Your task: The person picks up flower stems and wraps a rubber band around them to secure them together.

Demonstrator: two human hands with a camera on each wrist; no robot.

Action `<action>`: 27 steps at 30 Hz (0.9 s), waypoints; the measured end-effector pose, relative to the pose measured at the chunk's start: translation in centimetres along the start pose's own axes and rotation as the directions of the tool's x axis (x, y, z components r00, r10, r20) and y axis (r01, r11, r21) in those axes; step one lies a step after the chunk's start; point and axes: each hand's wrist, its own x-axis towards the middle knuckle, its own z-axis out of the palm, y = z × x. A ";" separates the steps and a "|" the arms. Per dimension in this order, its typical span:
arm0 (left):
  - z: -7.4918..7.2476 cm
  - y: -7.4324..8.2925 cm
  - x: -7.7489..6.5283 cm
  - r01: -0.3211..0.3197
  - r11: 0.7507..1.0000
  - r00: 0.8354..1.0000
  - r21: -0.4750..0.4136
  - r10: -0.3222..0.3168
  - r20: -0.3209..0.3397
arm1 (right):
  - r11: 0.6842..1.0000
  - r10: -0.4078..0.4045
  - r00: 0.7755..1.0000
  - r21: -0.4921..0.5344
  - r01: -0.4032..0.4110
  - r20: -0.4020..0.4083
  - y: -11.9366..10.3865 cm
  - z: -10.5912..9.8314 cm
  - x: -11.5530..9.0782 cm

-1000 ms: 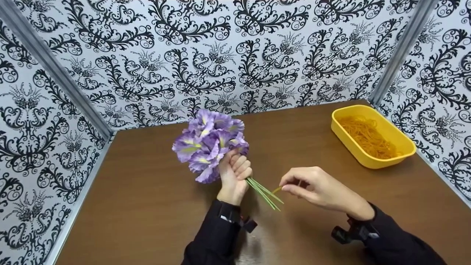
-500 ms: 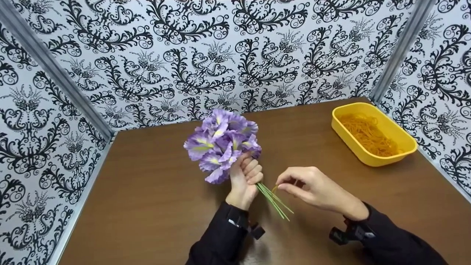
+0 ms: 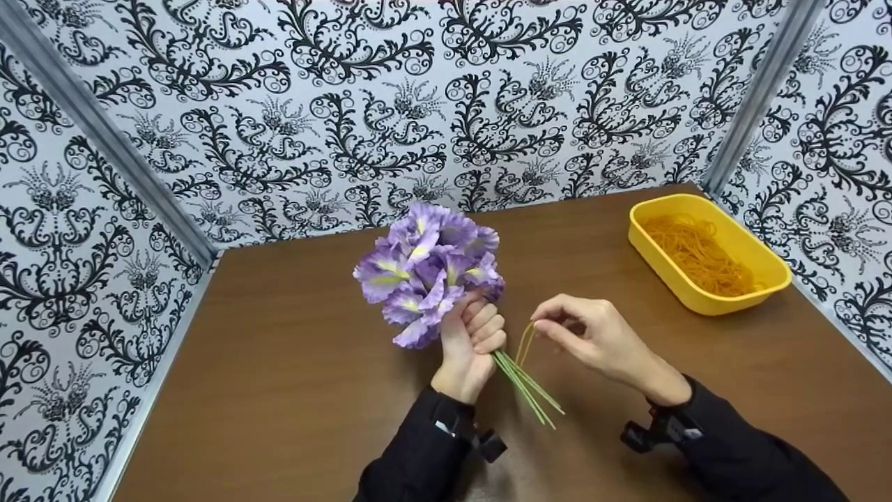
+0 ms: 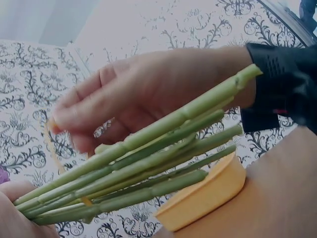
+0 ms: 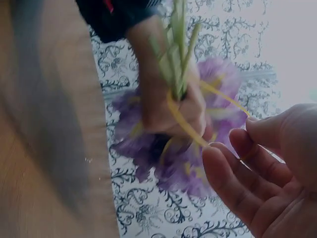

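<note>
My left hand [image 3: 474, 345] grips a bunch of purple artificial irises [image 3: 432, 272] just below the blooms. Their green stems [image 3: 533, 394] stick out of the fist toward the lower right. Right of the stems, my right hand [image 3: 603, 345] pinches a yellow rubber band [image 3: 524, 343] between thumb and fingers. The band is drawn out from the stems in a narrow loop. In the right wrist view, two strands of the rubber band [image 5: 185, 121] run from the stems beside the left fist to the right fingers. A bit of the band [image 4: 87, 201] crosses the stems in the left wrist view.
A yellow plastic tub [image 3: 658, 268] holding a heap of rubber bands [image 3: 697, 258] stands at the back right of the brown table [image 3: 279, 362]. Patterned black-and-white panels [image 3: 390, 125] rise behind the table and on both sides.
The left hand and flowers have shifted right. The right hand has moved slightly up, and the rubber band, first a short bit near the stem ends, is now stretched away from the stems.
</note>
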 end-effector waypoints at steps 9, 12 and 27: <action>1.8 0.8 -1.6 0.063 0.992 0.971 -0.113 -0.035 0.236 | 0.947 -0.301 0.951 -0.097 0.308 0.073 2.4 0.7 0.3; 2.1 1.1 -1.9 0.069 0.986 0.950 -0.154 -0.018 0.312 | 0.915 -0.378 0.920 -0.106 0.389 0.108 2.8 1.3 0.4; 1.8 1.7 -1.7 -0.208 0.959 0.947 -0.193 0.247 0.207 | 0.902 -0.363 0.907 -0.163 0.399 0.212 0.1 8.0 -2.9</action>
